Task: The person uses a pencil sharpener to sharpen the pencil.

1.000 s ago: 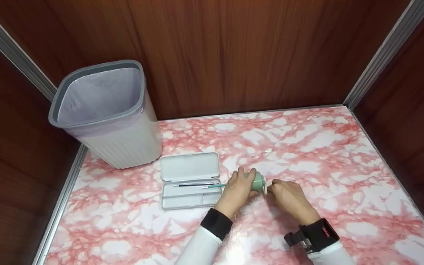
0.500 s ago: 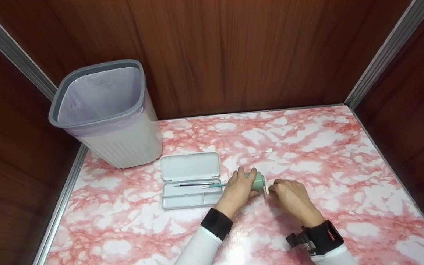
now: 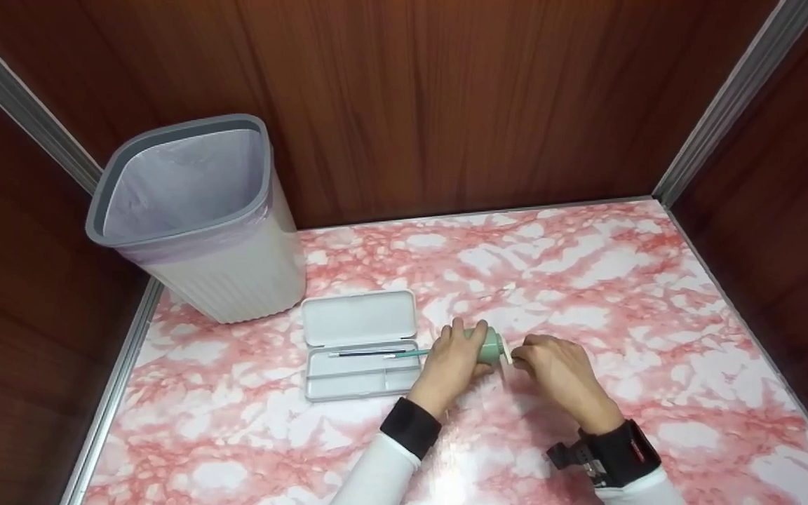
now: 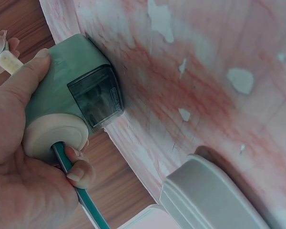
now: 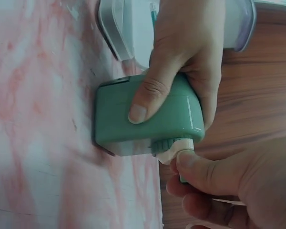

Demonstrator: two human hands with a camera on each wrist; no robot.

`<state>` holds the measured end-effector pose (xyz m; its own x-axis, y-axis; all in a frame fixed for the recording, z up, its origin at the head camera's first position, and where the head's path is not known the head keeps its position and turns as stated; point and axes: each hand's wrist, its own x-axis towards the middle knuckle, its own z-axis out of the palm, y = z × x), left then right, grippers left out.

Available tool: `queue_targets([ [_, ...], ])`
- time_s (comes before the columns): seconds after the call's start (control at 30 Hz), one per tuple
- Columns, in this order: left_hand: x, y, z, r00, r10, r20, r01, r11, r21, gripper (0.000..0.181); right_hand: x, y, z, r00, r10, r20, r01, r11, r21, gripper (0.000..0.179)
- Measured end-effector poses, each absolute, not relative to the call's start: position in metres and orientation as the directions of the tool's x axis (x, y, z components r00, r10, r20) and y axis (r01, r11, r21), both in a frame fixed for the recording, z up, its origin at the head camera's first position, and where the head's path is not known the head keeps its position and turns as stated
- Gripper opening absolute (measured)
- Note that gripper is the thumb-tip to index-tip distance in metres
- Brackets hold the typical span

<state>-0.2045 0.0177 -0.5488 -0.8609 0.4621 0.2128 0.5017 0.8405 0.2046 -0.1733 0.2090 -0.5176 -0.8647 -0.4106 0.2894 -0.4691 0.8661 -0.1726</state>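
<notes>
A green pencil sharpener point(image 4: 62, 71) with a dark clear shavings window point(image 4: 97, 95) stands on the table, gripped by my left hand point(image 3: 450, 365). From its cream round port a teal pencil point(image 4: 81, 191) sticks out, and fingers of the left hand curl beside it. On the opposite side, my right hand point(image 3: 558, 372) pinches the end of the cream crank point(image 5: 176, 149) between thumb and fingers. In the head view the pencil's point(image 3: 404, 355) free end reaches over an open pencil case point(image 3: 344, 387). The pencil's tip is hidden inside the sharpener.
A dark pencil point(image 3: 369, 353) lies in the case, whose lid point(image 3: 360, 319) is folded back. Behind it at the left stands a lined waste bin point(image 3: 236, 280). Wood panels point(image 3: 446, 105) enclose the red-and-white marbled table point(image 3: 621, 315). A small pale scrap point(image 3: 509, 286) lies beyond the sharpener.
The crank has turned, and my right hand has shifted slightly with it. My left hand, the sharpener and the pencil hold nearly the same place.
</notes>
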Motion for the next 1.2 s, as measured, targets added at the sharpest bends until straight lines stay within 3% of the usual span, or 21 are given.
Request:
queue_targets([
  [0.27, -0.204, 0.017, -0.548, -0.851, 0.475, 0.224, 0.517, 0.833, 0.195, 0.075, -0.181, 0.210, -0.506, -0.851, -0.397, 0.343, -0.483, 0.848, -0.217, 0.001],
  [0.87, -0.206, 0.017, -0.548, -0.851, 0.488, 0.195, 0.522, 0.827, 0.210, 0.075, -0.205, 0.208, -0.500, -0.849, -0.431, 0.306, -0.499, 0.844, -0.195, 0.018],
  [1.2, -0.207, 0.016, -0.548, -0.851, 0.488, 0.191, 0.522, 0.825, 0.218, 0.076, -0.218, 0.206, -0.500, -0.872, -0.409, 0.268, -0.468, 0.858, -0.214, 0.014],
])
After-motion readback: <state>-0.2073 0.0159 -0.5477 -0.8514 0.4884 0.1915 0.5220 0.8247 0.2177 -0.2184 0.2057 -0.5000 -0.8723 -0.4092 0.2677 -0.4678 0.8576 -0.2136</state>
